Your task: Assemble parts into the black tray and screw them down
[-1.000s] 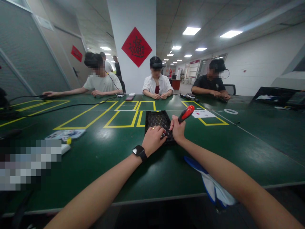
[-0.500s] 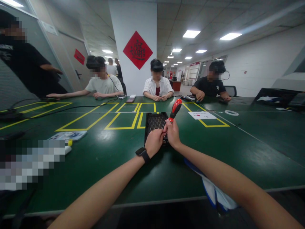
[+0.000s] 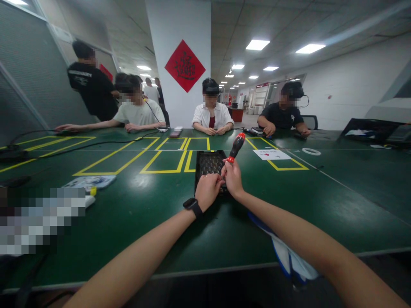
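Note:
A screwdriver point(image 3: 236, 146) with a black and red handle is gripped low by my right hand point(image 3: 233, 177). Its handle points up and leans slightly to the right, while the tip is hidden among my fingers. My left hand point(image 3: 208, 189) is closed in a pinch right beside the right fingers. What those left fingers hold is too small to make out. Both hands are over the near end of a black tray-like case point(image 3: 210, 159), whose inside shows a repeating cell pattern.
On the green table point(image 3: 154, 239) are yellow tape outlines, a printed paper point(image 3: 272, 154) and a white ring point(image 3: 311, 151). A blue-and-white cloth point(image 3: 293, 259) hangs at the front edge under my right arm. Several people sit across the table, and cables lie at the left.
The standing person in black at the left has moved right, behind the seated person in a light shirt. My hands and the screwdriver have hardly shifted.

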### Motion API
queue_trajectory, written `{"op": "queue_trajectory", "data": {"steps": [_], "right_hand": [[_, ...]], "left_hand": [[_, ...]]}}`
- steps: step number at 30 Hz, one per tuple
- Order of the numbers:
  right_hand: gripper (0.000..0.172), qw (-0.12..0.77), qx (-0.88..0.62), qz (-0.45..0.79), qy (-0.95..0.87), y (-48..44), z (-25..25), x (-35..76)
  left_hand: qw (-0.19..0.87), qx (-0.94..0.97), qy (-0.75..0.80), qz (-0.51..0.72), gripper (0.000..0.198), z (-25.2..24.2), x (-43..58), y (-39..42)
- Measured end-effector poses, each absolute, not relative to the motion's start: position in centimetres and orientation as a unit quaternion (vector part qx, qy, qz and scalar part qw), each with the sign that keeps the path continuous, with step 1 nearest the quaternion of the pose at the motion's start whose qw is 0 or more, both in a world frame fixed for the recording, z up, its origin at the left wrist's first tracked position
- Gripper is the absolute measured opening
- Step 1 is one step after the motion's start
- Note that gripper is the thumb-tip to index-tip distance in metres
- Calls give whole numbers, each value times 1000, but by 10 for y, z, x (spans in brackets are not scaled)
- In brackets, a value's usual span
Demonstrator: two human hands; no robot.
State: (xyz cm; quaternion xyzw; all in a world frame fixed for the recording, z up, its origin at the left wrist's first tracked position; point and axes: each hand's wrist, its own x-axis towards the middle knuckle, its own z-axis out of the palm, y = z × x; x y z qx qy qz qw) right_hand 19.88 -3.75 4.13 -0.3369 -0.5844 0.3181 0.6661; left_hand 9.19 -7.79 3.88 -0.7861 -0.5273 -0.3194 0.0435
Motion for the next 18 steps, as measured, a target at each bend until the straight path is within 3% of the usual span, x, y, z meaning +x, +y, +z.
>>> {"op": "queue_trajectory", "data": {"steps": [10, 18], "right_hand": [[29, 643, -314, 309, -626, -37, 41, 198], [28, 643, -309, 331, -618, -39, 44, 200]], "left_hand": [[62, -773, -531, -341, 14, 37, 90, -74], [11, -780, -517, -352, 14, 36, 88, -73]]}}
